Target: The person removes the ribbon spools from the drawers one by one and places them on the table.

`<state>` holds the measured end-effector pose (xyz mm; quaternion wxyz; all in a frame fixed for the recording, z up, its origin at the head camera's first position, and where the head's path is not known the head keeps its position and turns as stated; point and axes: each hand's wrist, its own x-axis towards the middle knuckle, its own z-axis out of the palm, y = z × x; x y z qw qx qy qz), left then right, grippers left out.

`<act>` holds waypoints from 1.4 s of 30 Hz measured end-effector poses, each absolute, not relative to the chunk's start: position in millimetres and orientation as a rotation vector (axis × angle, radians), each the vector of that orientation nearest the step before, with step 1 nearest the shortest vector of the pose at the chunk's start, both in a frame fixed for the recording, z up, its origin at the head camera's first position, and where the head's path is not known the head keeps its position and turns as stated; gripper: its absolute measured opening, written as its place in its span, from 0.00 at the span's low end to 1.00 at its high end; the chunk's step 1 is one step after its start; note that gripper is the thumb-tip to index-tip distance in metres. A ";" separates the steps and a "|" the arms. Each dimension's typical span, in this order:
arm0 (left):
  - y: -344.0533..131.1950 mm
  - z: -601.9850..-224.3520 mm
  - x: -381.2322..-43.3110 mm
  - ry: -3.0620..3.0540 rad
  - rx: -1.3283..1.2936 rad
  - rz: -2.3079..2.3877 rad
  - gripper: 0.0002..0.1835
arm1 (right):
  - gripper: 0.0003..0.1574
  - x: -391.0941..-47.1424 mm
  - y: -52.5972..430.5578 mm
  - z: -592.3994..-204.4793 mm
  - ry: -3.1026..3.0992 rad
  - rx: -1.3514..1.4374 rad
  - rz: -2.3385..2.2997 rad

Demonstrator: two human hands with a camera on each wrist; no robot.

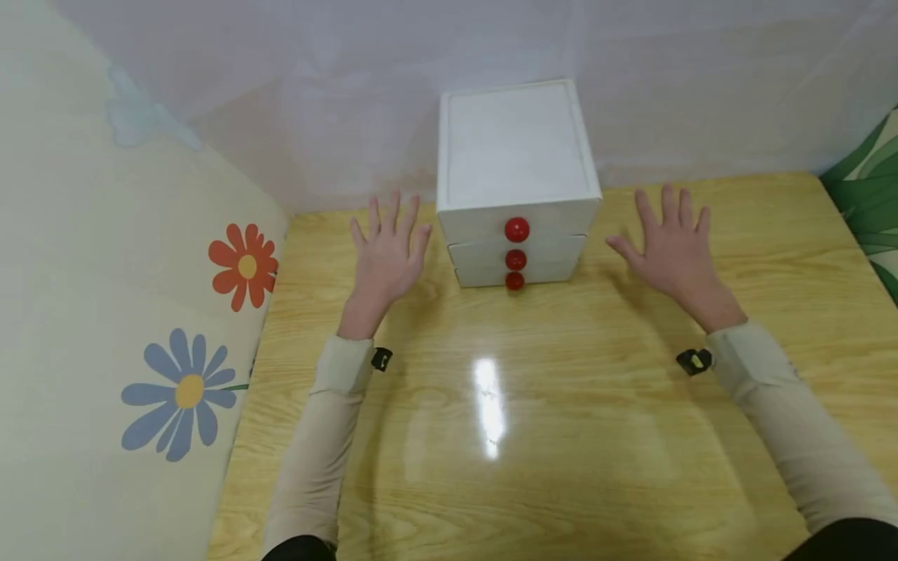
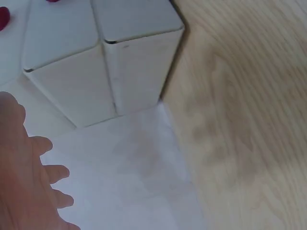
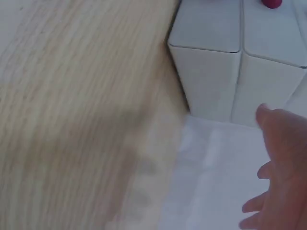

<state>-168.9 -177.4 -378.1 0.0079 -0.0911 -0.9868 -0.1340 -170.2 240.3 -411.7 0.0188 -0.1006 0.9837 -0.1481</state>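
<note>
A small white chest of drawers (image 1: 517,148) stands at the back of the table, its three drawers stacked and closed. Each drawer front carries a round red knob (image 1: 517,229). To the left of the chest, my left hand (image 1: 387,261) is spread with straight fingers, apart from it and holding nothing. My right hand (image 1: 675,253) is spread likewise on the right side, also holding nothing. In the left wrist view, the chest's side (image 2: 72,86) shows beyond the left hand (image 2: 24,177). The right wrist view has the right hand (image 3: 285,167) near the chest's other side (image 3: 211,81).
The wood-grain table (image 1: 561,436) spreads in front of the chest, with a bright light reflection on it. A pale cloth wall (image 1: 351,101) rises directly behind the chest. On the left, a light wall bears a red flower (image 1: 242,265) and a blue flower (image 1: 184,397).
</note>
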 end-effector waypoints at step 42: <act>-132.6 -352.1 -197.1 -2.161 -0.431 -2.018 0.18 | 0.23 -131.4 162.0 -334.4 2.652 -0.815 -1.013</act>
